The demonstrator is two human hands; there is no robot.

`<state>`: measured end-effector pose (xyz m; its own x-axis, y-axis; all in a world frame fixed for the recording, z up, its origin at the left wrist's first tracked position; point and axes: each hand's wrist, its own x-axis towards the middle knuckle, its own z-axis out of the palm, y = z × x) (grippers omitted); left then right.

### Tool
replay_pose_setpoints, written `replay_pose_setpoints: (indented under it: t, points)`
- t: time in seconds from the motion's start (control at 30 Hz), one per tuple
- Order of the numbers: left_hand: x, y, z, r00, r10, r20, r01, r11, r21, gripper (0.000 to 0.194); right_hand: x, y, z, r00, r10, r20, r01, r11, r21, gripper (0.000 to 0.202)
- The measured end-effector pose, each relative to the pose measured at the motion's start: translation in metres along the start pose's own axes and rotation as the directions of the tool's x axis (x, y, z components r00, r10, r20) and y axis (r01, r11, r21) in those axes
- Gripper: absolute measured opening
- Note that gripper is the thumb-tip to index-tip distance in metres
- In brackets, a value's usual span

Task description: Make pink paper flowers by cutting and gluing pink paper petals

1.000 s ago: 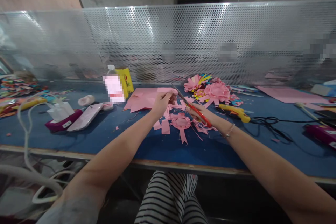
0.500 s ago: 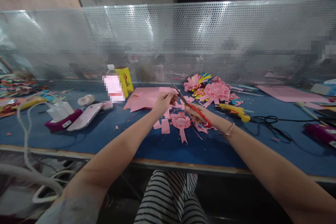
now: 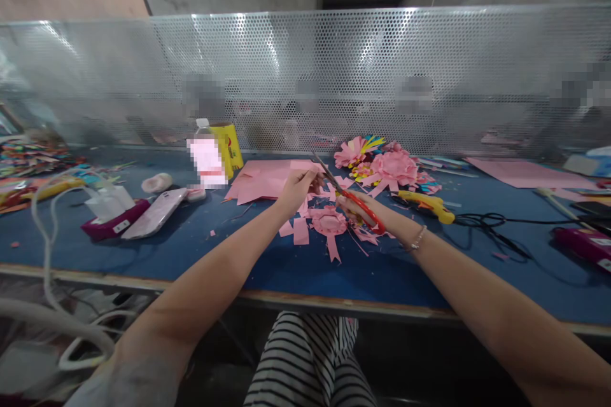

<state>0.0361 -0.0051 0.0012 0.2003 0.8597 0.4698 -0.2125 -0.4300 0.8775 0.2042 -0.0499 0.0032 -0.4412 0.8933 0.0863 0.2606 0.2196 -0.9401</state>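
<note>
Red-handled scissors (image 3: 366,208) are gripped in my right hand (image 3: 354,205), their blades pointing up and to the left. Close to the blades, my left hand (image 3: 300,187) is closed in a pinch; whatever lies between its fingertips is too small to make out. Below both hands a pink paper rosette (image 3: 329,221) with a notched tail lies on the blue table (image 3: 286,273). Cut pink paper pieces (image 3: 300,231) are scattered around it. Behind my left hand is a stack of pink paper sheets (image 3: 258,179).
Finished-looking paper flowers (image 3: 394,167) sit behind my right hand, with a yellow glue gun (image 3: 427,205) and its black cord to the right. On the left are a phone (image 3: 155,213), a purple power strip (image 3: 114,222) and a bottle (image 3: 205,156). A perforated metal screen (image 3: 296,51) closes the back.
Both hands and the scissors keep nearly the same place and pose. The view has tilted very slightly; nothing else has visibly moved.
</note>
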Motion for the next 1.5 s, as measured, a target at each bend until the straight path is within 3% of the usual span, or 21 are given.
replay_pose_setpoints:
  t: [0.6, 0.87, 1.07, 1.3, 1.43, 1.5]
  points:
    - [0.001, 0.002, 0.001, 1.000, -0.018, -0.010, 0.018, 0.999, 0.032, 0.032, -0.002, -0.002, 0.000, 0.998, -0.063, 0.005, 0.063, 0.996, -0.062, 0.035]
    - [0.001, -0.001, -0.001, 1.000, 0.000, -0.001, 0.000, 1.000, 0.015, 0.033, 0.003, 0.006, -0.002, 0.994, -0.091, -0.055, 0.078, 0.975, -0.206, 0.031]
    - [0.001, 0.004, 0.001, 0.999, -0.014, -0.052, 0.017, 0.998, 0.061, 0.031, 0.016, 0.022, -0.007, 0.974, -0.194, -0.114, 0.139, 0.915, -0.378, 0.032]
    - [0.003, 0.003, -0.002, 0.986, 0.042, -0.159, -0.029, 0.996, 0.082, 0.025, 0.012, 0.012, -0.005, 0.959, -0.252, -0.129, 0.143, 0.824, -0.549, 0.035]
    - [0.005, 0.000, -0.005, 0.973, 0.067, -0.222, -0.040, 0.992, 0.122, 0.024, 0.014, 0.012, -0.006, 0.959, -0.245, -0.141, 0.109, 0.780, -0.616, 0.038]
    - [0.006, -0.001, -0.005, 0.968, 0.079, -0.239, -0.046, 0.989, 0.140, 0.023, 0.013, 0.013, -0.006, 0.971, -0.206, -0.123, 0.101, 0.815, -0.571, 0.039]
